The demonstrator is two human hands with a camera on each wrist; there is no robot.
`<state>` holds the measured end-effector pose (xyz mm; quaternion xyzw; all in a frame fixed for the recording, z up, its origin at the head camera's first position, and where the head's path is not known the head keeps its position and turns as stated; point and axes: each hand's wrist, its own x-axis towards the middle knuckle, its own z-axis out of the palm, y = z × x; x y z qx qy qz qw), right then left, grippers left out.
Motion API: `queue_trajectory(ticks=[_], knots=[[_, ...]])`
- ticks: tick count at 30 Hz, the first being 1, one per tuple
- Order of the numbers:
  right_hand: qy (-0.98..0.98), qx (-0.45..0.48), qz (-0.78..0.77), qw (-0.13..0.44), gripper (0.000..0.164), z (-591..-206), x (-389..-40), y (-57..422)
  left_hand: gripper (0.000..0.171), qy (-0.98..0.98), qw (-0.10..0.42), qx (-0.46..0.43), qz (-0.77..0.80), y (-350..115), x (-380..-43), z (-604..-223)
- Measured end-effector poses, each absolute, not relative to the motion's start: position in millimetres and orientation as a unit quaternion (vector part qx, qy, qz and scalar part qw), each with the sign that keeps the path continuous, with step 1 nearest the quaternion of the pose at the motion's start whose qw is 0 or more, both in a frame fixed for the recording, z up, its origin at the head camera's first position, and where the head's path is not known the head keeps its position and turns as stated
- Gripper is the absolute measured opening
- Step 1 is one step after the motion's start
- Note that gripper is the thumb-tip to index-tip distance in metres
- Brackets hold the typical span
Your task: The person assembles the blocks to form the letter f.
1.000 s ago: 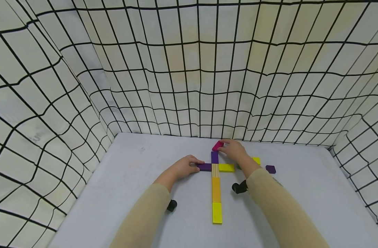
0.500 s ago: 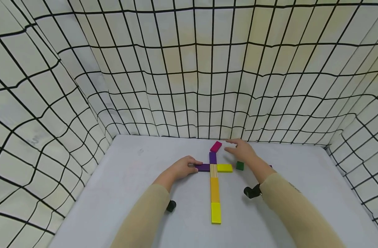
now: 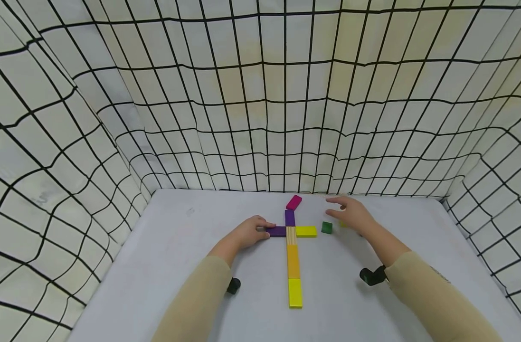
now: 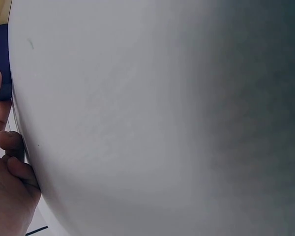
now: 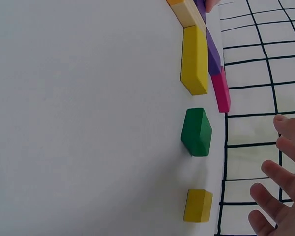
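My left hand (image 3: 250, 232) pinches the outer end of a dark purple block (image 3: 276, 232) between thumb and a finger. In the left wrist view that purple block (image 4: 2, 56) lies at the far left. It abuts a column made of a striped wooden block (image 3: 291, 235), an orange block (image 3: 293, 261) and a yellow block (image 3: 295, 293). Above the column is a violet block (image 3: 289, 218), with a slanted magenta block (image 3: 294, 202) at its tip. On the right side lies a yellow block (image 3: 306, 232). My right hand (image 3: 352, 213) hovers with spread fingers, holding nothing.
A green block (image 3: 326, 227) stands apart to the right of the cross of blocks. Beyond it is a small yellow block (image 5: 198, 205), mostly behind the right hand in the head view. Black netting (image 3: 294, 118) over white walls encloses the white table (image 3: 192, 266).
My right hand has let go of the magenta block and moved right, away from it, uncovering the green block. The left hand stays on the purple block. The head view has shifted slightly.
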<state>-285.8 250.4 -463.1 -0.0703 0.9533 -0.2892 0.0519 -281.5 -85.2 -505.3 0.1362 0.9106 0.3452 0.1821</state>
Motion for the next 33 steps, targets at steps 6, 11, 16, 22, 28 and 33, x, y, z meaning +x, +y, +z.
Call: queue_trajectory(ticks=[6,11,16,22,28,33], knots=[[0.952,-0.080,-0.290,0.051,0.049,-461,-277,259,0.031,0.911,0.180,0.138,0.344,-87,-283,-508],[0.954,-0.083,-0.280,0.071,0.047,-463,-277,262,0.032,0.910,0.182,0.143,0.345,-88,-283,-507],[0.960,-0.094,-0.251,0.087,0.043,-470,-279,261,0.032,0.911,0.182,0.140,0.344,-88,-283,-507],[0.965,-0.109,-0.215,0.101,0.040,-473,-280,258,0.032,0.910,0.183,0.134,0.347,-87,-283,-507],[0.966,-0.107,-0.201,0.126,0.037,-477,-279,255,0.032,0.907,0.181,0.139,0.353,-86,-283,-507],[0.966,-0.112,-0.191,0.132,0.035,-481,-279,253,0.032,0.908,0.181,0.140,0.352,-87,-283,-507]])
